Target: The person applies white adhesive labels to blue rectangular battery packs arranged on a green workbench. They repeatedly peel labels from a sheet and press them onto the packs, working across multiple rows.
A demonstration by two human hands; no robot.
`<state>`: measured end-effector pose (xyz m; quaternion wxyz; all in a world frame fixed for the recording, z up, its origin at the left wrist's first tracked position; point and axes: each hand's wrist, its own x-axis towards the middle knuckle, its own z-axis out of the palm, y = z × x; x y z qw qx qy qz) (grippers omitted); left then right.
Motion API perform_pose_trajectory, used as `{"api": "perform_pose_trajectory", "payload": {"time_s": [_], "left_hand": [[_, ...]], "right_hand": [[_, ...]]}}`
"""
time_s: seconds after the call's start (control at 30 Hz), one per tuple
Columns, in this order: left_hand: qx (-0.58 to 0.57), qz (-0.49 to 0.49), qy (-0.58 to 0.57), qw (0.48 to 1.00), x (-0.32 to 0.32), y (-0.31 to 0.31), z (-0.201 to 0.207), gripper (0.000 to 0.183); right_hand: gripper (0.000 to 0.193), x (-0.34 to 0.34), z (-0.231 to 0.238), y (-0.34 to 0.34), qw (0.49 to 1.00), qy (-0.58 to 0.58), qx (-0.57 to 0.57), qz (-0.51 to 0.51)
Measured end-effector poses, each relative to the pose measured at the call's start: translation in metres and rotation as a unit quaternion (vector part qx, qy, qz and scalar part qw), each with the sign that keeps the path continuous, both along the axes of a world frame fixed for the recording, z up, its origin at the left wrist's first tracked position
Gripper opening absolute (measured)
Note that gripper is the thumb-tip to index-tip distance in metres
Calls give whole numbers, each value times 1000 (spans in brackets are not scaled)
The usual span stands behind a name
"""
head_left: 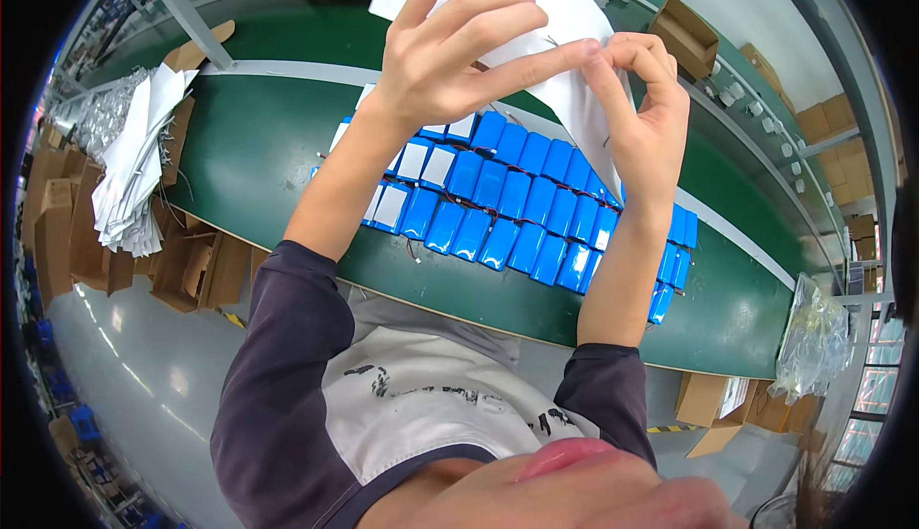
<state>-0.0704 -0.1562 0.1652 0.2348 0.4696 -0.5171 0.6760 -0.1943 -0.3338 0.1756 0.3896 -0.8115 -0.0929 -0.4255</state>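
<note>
A large white sheet [550, 17], bent and raised above the table, is between my two hands. My left hand [459, 45] lies over its left part, with the fingers partly curled and one finger stretched toward the right hand. My right hand [646, 98] pinches the sheet's right edge, its thumb meeting that left fingertip. Part of the left grip is hidden. Below are rows of blue battery packs [469, 232] with thin dark and red wires. White rectangular pieces [414, 159] cover the tops of several packs on the left.
The packs rest on a green table [239, 156] with a pale strip along it. At the left edge hang stacked white sheets [139, 165] beside clear plastic [110, 112]. Cardboard boxes [196, 270] stand below. Another plastic bag [812, 337] lies at the right end; an open carton [684, 36] is at the back.
</note>
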Motion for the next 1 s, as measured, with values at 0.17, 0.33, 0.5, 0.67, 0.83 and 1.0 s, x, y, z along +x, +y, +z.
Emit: {"api": "perform_pose_trajectory", "payload": {"time_s": [0.17,0.33,0.5,0.67,0.83,1.0], "left_hand": [[24,22,35,999,2,6,-3,29],[45,56,62,995,17,8,0,29],[34,-56,300,952,18,10,4,21],[0,-311,622,719,29,-1,-9,30],[-9,-394,673,626,19,-7,-19,40],[18,-419,687,593,10,-7,-15,39]], "right_hand": [[17,6,-4,1,995,3,-80,-51],[14,7,3,-17,980,-53,-116,-151],[17,-14,19,-39,982,-95,75,-146],[41,-8,15,-50,979,-105,165,-66],[45,14,-7,-10,971,74,169,154],[42,20,-11,4,964,44,241,104]]}}
